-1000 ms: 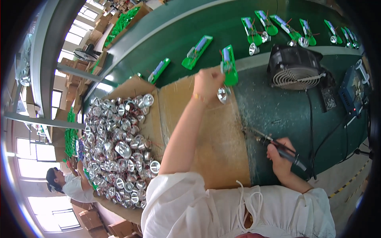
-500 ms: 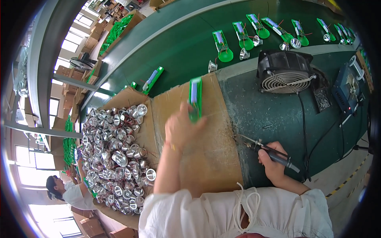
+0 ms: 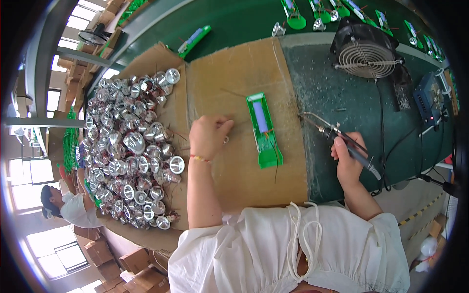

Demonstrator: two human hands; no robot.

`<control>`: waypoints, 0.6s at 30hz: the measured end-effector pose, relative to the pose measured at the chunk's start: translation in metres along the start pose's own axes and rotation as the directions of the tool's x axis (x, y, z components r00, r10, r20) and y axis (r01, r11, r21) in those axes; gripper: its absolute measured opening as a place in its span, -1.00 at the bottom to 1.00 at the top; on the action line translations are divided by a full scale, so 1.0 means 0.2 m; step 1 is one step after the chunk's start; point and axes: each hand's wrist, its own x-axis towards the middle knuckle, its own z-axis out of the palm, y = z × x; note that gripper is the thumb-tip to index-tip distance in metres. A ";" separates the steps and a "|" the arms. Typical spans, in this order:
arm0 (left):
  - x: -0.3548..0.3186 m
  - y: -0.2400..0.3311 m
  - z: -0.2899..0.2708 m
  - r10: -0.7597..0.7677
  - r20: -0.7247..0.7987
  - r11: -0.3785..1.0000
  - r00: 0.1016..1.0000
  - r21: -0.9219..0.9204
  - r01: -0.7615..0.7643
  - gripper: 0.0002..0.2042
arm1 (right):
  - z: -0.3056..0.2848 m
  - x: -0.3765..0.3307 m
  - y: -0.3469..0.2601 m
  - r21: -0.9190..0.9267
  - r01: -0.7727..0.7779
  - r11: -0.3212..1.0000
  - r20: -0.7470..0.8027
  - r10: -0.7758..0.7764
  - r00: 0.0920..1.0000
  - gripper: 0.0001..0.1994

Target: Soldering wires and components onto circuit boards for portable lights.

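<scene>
A green circuit board (image 3: 262,129) with a pale blue cell on it lies flat on the brown cardboard sheet (image 3: 234,73), thin wires trailing from its near end. My left hand (image 3: 207,136) rests on the cardboard just left of the board, fingers curled, with nothing clearly in it. My right hand (image 3: 348,161) grips a soldering iron (image 3: 342,139) over the green bench; its tip points toward the board's right edge and stays apart from it. A heap of silver reflector cups (image 3: 129,151) covers the cardboard to the left of my left hand.
A black fan (image 3: 366,51) stands behind the bench, and a soldering station (image 3: 430,97) sits at the right with cables running down. More green boards (image 3: 293,12) lie on the green belt (image 3: 234,22) at the back. Another person (image 3: 68,207) works at the far left, beside cardboard boxes (image 3: 107,261).
My left hand brought the green board down from the belt, laid it on the cardboard and let go, then drew back to the left. The right hand kept the soldering iron.
</scene>
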 end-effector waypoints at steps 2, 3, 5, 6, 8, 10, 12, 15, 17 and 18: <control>-0.07 0.04 0.05 -0.019 -0.043 0.996 0.999 0.088 0.022 -0.79 | 0.00 -0.03 -0.02 -0.007 0.007 1.000 0.023 -0.007 1.000 -0.86; -0.08 0.07 0.06 -0.004 -0.096 0.983 0.995 0.182 0.022 -0.86 | 0.00 -0.04 -0.02 -0.003 0.027 1.000 0.025 -0.027 0.999 -0.87; -0.18 0.09 0.04 -0.063 -0.072 0.997 0.995 0.032 0.065 -0.86 | -0.01 -0.06 -0.03 0.020 0.033 0.999 0.039 -0.034 0.999 -0.87; -0.23 0.07 0.07 -0.110 -0.089 0.960 0.990 -0.266 0.083 -0.87 | -0.02 -0.08 -0.03 0.032 0.052 0.998 0.054 -0.053 0.997 -0.87; -0.35 0.08 0.07 -0.202 0.037 0.739 0.979 -0.650 0.177 -0.88 | -0.01 -0.12 -0.04 0.058 0.060 0.997 0.118 -0.066 0.991 -0.86; -0.43 0.10 0.09 -0.176 0.155 0.562 0.972 -0.795 0.228 -0.89 | 0.00 -0.15 -0.05 0.022 0.083 0.996 0.219 -0.086 0.972 -0.85; -0.45 0.12 0.14 -0.179 0.185 0.617 0.966 -0.744 0.256 -0.88 | 0.02 -0.15 -0.04 -0.036 0.192 0.981 0.295 -0.173 0.940 -0.85; -0.46 0.14 0.21 -0.186 0.119 0.722 0.975 -0.656 0.218 -0.84 | 0.08 -0.15 -0.05 -0.018 0.215 0.977 0.325 -0.197 0.925 -0.84; -0.46 0.17 0.22 -0.156 0.033 0.810 0.987 -0.568 0.147 -0.82 | 0.10 -0.15 -0.05 -0.020 0.207 0.978 0.315 -0.191 0.930 -0.84; -0.46 0.18 0.21 -0.156 0.034 0.810 0.987 -0.568 0.148 -0.82 | 0.10 -0.15 -0.05 -0.021 0.207 0.978 0.314 -0.190 0.930 -0.84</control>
